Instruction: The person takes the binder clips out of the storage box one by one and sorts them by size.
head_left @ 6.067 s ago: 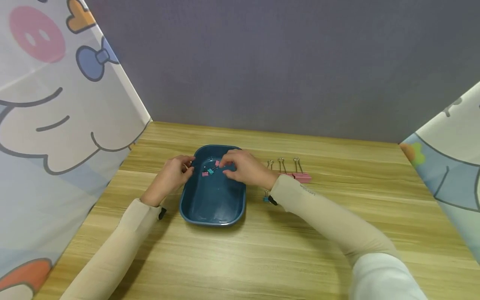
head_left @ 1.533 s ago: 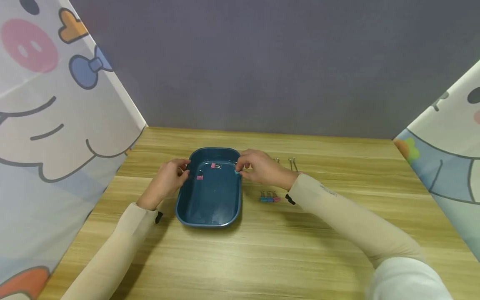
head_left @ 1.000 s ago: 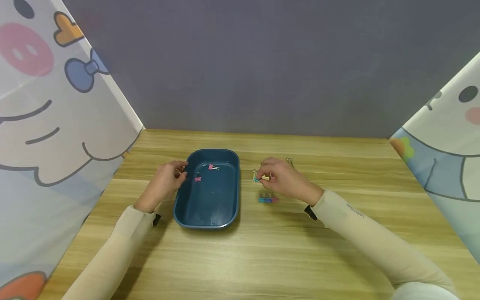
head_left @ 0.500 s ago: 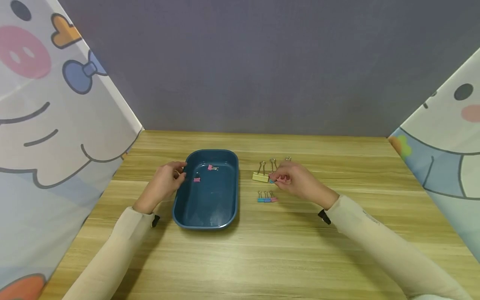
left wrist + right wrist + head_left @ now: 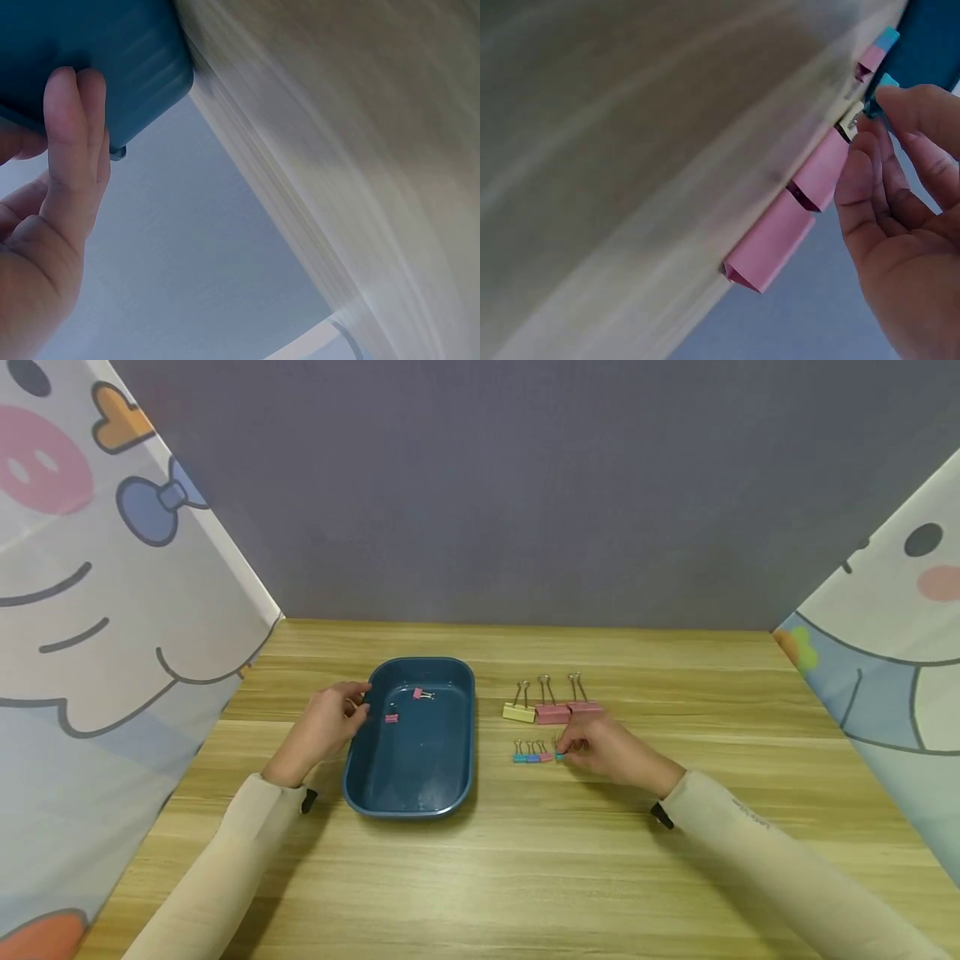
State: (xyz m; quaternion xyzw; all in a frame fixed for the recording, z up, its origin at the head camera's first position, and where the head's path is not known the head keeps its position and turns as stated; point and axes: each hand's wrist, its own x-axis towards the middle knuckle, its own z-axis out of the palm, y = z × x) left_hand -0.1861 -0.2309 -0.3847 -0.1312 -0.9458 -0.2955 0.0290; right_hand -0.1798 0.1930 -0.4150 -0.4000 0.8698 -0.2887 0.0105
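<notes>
pinching teal binder clip (image 5: pixel 559 756), right hand (image 5: pixel 611 748), just beside three small clips (image 5: pixel 533 758), larger clips (image 5: pixel 552 716) beyond, left hand (image 5: pixel 321 727), fingers straight against blue tray (image 5: pixel 416 772), two pink clips (image 5: pixel 417 693) inside

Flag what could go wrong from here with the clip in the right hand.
The teal clip pinched in the right hand is close to the small pink clip and might knock it askew. The hand is also near the rightmost large pink clip and could nudge it. With the left hand at its side, the tray could slide if pushed.
</notes>
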